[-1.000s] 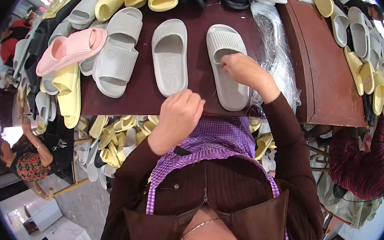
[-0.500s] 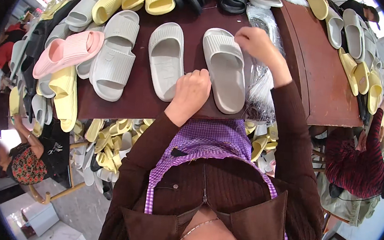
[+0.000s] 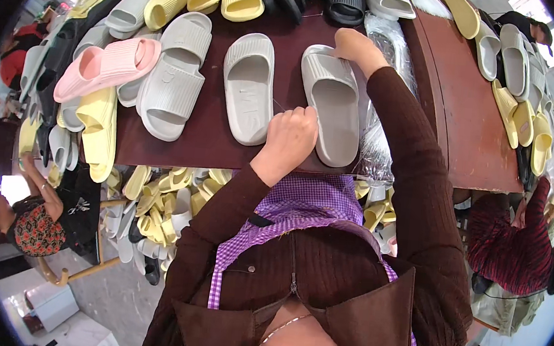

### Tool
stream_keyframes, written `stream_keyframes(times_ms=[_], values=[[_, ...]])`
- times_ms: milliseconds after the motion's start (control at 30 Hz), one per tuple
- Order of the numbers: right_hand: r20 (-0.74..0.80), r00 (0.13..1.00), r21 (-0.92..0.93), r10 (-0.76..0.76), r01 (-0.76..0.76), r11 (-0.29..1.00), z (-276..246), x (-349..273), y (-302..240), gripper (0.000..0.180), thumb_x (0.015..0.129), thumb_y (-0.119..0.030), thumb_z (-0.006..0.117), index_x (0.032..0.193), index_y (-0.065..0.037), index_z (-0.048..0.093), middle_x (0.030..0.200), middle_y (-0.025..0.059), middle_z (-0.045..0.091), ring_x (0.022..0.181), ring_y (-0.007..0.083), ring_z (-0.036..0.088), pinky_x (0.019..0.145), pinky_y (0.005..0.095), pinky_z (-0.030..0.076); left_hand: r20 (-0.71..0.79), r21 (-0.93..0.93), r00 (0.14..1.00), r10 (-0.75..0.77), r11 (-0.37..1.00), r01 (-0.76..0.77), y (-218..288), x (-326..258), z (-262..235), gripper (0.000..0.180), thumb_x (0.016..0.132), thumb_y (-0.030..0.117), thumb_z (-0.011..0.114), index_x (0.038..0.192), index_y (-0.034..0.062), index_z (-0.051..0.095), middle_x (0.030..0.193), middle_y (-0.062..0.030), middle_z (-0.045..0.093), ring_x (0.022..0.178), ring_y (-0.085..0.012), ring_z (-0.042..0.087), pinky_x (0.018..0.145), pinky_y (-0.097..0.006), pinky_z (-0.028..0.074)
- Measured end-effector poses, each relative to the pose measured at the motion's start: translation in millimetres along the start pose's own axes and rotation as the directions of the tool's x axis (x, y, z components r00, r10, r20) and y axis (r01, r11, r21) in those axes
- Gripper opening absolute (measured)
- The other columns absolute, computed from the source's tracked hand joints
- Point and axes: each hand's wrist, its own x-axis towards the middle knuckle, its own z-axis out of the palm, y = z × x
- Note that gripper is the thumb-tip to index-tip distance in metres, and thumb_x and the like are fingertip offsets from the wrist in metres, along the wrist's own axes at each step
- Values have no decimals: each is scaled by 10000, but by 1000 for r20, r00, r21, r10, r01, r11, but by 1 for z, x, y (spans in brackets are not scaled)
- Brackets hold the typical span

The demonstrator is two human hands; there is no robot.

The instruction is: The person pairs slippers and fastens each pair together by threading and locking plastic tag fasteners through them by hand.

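Two grey slide slippers lie side by side on the dark red table (image 3: 285, 75), toe ends away from me. My left hand (image 3: 288, 141) is closed, thumb and fingers pinched together, between the left slipper (image 3: 246, 91) and the heel part of the right slipper (image 3: 338, 122). A thin line, perhaps a thread, shows just above it; what the fingers hold is too small to make out. My right hand (image 3: 359, 50) reaches to the toe end of the right slipper, beside its ribbed strap. Its fingers are curled and partly hidden, so their hold cannot be made out.
A stacked grey pair (image 3: 173, 91), a pink slipper (image 3: 107, 69) and a yellow slipper (image 3: 98, 134) lie to the left. Clear plastic bags (image 3: 379, 139) lie right of the slippers. More slippers line the far edge. Co-workers sit at left and right.
My right hand has moved from the right side of the right slipper's strap to its toe end. My left hand has shifted slightly right in the picture, staying closed. The view has shifted a little.
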Motion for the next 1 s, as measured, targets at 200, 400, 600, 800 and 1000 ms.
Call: stream_keyframes(times_ms=[200,400,600,800,1000], values=[[38,999,-11,0,1,1000,8,11,-6,257,697,-150,612,885,12,680,912,216,656,924,360,628,777,419,509,-15,-10,1000,1,1000,-1,-6,1,1,87,730,59,586,687,52,511,614,-109,572,572,-257,617,511,-359,489],[-24,996,153,-89,92,984,21,17,22,271,700,-182,632,880,15,682,817,220,656,832,356,646,728,415,508,-2,-87,1000,-26,996,25,-15,2,1,152,812,100,593,705,32,509,668,-147,578,630,-301,603,566,-392,491],[-160,980,614,120,4,789,15,13,14,258,742,-202,663,842,36,667,711,167,657,671,250,647,649,354,503,-55,-166,998,-32,986,23,-47,9,-14,112,820,93,588,764,18,527,728,-138,566,716,-334,585,635,-423,474],[-233,972,756,39,156,635,18,27,-8,150,798,-121,615,834,21,652,679,94,646,631,164,613,615,298,487,-53,-189,997,47,980,-56,-98,19,-15,96,831,83,569,811,3,519,808,-158,541,802,-346,557,698,-431,454],[-216,973,847,-85,230,479,14,48,-48,101,818,-80,598,835,9,643,675,63,631,619,142,584,597,293,476,-10,-339,998,62,939,-62,-122,17,-7,88,842,61,528,868,-15,494,860,-183,501,848,-359,523,734,-416,431]])
